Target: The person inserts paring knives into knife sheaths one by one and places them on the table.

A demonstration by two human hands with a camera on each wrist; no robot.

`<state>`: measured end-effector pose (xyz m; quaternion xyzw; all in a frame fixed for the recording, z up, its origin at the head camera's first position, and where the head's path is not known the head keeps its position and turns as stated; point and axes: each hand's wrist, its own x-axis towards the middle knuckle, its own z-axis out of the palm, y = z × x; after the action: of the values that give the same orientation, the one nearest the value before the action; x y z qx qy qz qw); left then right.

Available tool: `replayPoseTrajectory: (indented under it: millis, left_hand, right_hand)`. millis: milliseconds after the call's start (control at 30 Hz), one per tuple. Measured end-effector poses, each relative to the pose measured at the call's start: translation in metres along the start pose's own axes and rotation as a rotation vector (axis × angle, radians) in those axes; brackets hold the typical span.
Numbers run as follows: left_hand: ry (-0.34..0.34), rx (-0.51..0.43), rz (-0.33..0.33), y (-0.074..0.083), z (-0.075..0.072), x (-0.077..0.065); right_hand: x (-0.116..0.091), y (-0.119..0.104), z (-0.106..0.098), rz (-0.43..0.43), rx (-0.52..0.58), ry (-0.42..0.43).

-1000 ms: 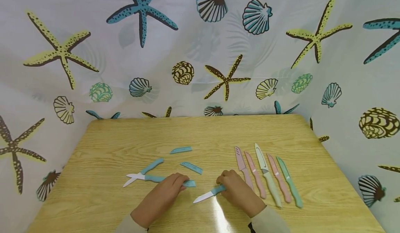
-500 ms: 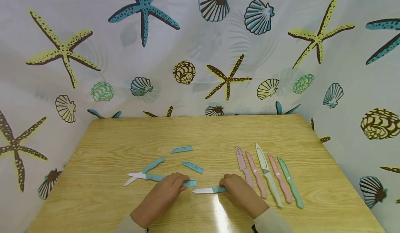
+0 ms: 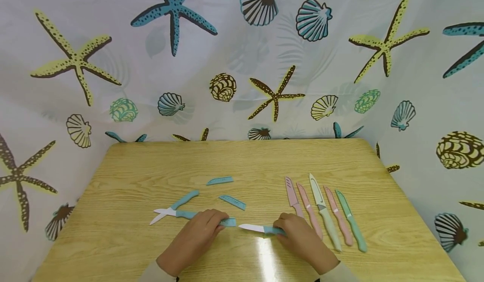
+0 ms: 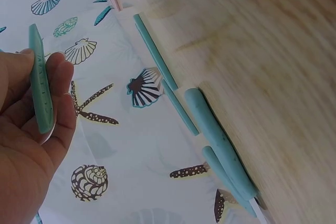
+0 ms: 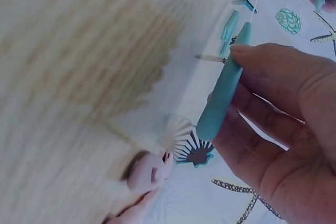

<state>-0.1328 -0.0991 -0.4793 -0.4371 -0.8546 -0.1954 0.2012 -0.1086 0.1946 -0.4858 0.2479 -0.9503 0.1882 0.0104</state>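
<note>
Left hand (image 3: 203, 227): grip holds flat blue sheath (image 3: 229, 222).
Right hand (image 3: 297, 235): grip pinches white-bladed, blue-handled knife (image 3: 260, 229), tip just beside sheath.
Pastel knives (image 3: 327, 221): toward right edge of counter (image 3: 151, 164).

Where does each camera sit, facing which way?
On the head: faces forward, down at the table; left hand, right hand, sleeves show.
On the left wrist: faces the held blue sheath; left hand, edge of right.
On the right wrist: faces the held blue-handled knife; right hand, bit of left.
Wrist views share the patterned cloth.

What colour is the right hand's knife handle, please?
The rounded handle is teal, clearest in the right wrist view.
</note>
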Motion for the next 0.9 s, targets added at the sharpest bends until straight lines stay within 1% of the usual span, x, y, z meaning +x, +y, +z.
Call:
replayPoseTrajectory:
  millis: [200,533,733,900]
  left_hand:
    - [0.011,-0.01,0.013,-0.001,0.002,0.0]
    - [-0.005,-0.006,0.011,-0.001,0.002,-0.001]
    - [-0.016,0.015,0.011,-0.001,0.004,-0.001]
    - [-0.014,0.015,0.017,0.0,0.005,-0.001]
  right_hand:
    - [-0.008,0.0,-0.009,0.025,0.007,0.044]
    - [-0.015,-0.006,-0.019,0.021,0.045,0.121]
    - [-0.016,-0.013,-0.022,0.025,0.069,0.118]
    - [-0.014,-0.017,-0.02,0.024,0.085,0.121]
